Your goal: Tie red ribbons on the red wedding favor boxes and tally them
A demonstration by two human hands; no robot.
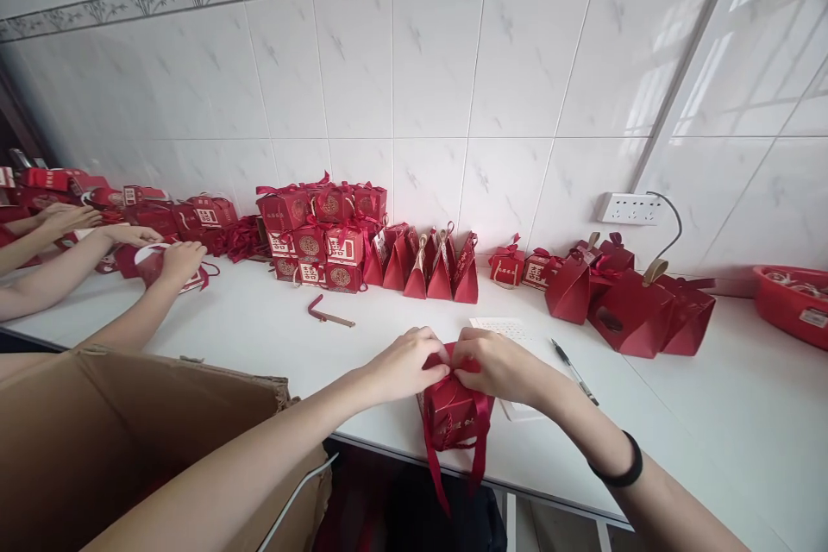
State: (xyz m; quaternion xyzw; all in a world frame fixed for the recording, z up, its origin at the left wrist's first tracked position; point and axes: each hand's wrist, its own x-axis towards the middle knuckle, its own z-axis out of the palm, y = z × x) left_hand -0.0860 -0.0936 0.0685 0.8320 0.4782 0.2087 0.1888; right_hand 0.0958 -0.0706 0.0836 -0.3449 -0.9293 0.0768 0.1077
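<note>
The left hand (414, 365) pinches red ribbon (479, 440) atop the red box (451, 407), which sits at the table's (549, 457) near edge (likely light, dentable card, best steadied by 2 lower sides); the right hand (495, 364) pinches ribbon too, probably soft and slippery.

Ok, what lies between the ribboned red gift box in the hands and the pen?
In the head view, white paper lies between the ribboned red gift box and the pen, partly hidden by the right hand.
</note>
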